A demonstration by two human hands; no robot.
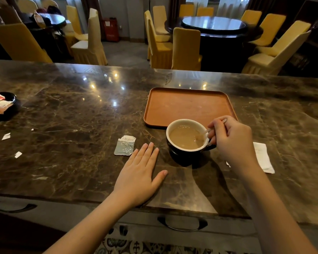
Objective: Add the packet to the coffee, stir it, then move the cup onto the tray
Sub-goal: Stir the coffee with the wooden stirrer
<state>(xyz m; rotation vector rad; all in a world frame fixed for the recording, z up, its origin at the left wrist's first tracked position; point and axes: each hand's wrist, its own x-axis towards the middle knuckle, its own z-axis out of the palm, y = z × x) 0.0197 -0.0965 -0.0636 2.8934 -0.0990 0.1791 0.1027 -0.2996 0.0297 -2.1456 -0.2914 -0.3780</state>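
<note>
A dark cup [180,153] with a white inside holds milky coffee and stands on the marble counter just in front of the orange tray [187,105]. My right hand [231,142] is shut on a thin spoon [205,133] whose tip dips into the coffee at the cup's right side. A torn grey packet [124,145] lies flat on the counter left of the cup. My left hand [140,173] rests palm down on the counter, fingers apart, just below the packet and left of the cup, holding nothing.
A white napkin [263,156] lies right of my right hand. A black dish [6,107] with wrappers sits at the far left, and small paper scraps [6,136] lie near it. Beyond the counter's far edge stand yellow-covered chairs and round tables.
</note>
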